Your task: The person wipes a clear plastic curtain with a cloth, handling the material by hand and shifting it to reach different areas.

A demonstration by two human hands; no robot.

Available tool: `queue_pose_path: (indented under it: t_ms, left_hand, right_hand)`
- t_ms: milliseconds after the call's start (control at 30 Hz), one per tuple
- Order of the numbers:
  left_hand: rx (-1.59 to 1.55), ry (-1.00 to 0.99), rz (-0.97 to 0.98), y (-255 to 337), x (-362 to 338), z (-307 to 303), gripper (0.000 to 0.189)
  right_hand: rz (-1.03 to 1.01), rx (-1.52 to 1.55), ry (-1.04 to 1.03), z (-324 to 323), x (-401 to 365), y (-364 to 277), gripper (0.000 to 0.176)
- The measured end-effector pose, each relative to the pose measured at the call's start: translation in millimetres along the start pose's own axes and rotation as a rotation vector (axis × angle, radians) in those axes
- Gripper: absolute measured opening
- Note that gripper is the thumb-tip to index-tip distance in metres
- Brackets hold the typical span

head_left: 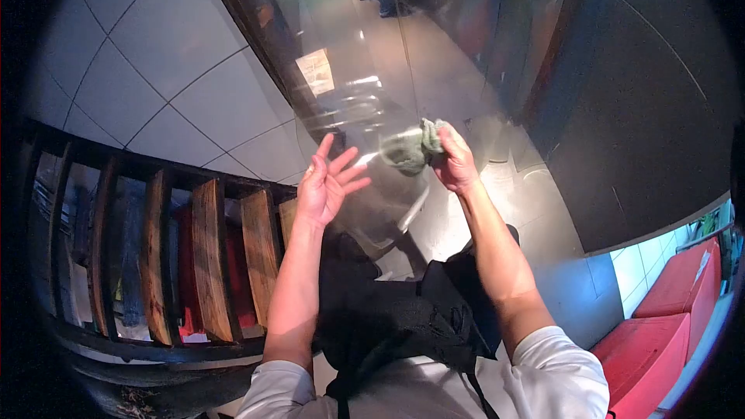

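Observation:
A bunched grey-green cloth (409, 152) hangs from my right hand (456, 161), whose fingers are closed around one end of it. The cloth's loose part is smeared by motion on the side toward my left hand. My left hand (330, 186) is raised with its fingers spread and nothing in it, a short way left of the cloth. Both hands are in front of a shiny, see-through surface (372, 54) with blurred reflections and bright glints. A small pale paper (316, 71) shows at its left side, beyond my left hand.
To the left, a dark railing with wooden slats (213, 260) runs close by my left forearm. Behind it are large pale tiles (155, 62). A dark curved panel (628, 101) stands on the right, with red box-like seats (648, 349) at lower right.

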State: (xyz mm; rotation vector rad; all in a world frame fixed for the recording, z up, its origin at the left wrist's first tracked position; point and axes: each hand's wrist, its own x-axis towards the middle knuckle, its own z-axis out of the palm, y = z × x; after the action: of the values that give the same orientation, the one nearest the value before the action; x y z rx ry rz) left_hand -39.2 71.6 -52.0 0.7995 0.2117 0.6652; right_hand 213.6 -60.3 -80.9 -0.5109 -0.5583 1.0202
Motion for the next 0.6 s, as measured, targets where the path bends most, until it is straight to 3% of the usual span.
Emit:
queue_pose_path:
  t_ms: [100,300,367,500,567,600]
  left_hand:
    - [-0.034,-0.043,0.011,3.6,5.4,11.5,0.057]
    - [0.121,-0.075,-0.006,0.8,27.3,46.4,0.057]
    - [0.116,-0.007,0.000,-1.5,32.4,53.9,0.056]
    - [0.066,0.073,0.093,-2.5,48.3,55.4,0.057]
    - [0.013,0.091,0.134,2.9,54.5,50.8,0.058]
    - [0.003,0.046,0.143,7.3,55.9,49.9,0.062]
  right_hand:
    - [-0.018,-0.157,-0.068,-4.7,3.1,-5.2,0.037]
    - [0.030,-0.173,0.112,-27.7,-31.4,9.1,0.044]
    - [0.101,-0.125,0.089,-40.4,-54.4,22.9,0.040]
    - [0.265,-0.312,0.104,-82.4,-111.6,94.3,0.045]
    - [0.302,-0.275,0.360,-72.5,-134.9,117.6,0.043]
    - [0.227,-0.209,0.316,-59.4,-129.3,107.0,0.042]
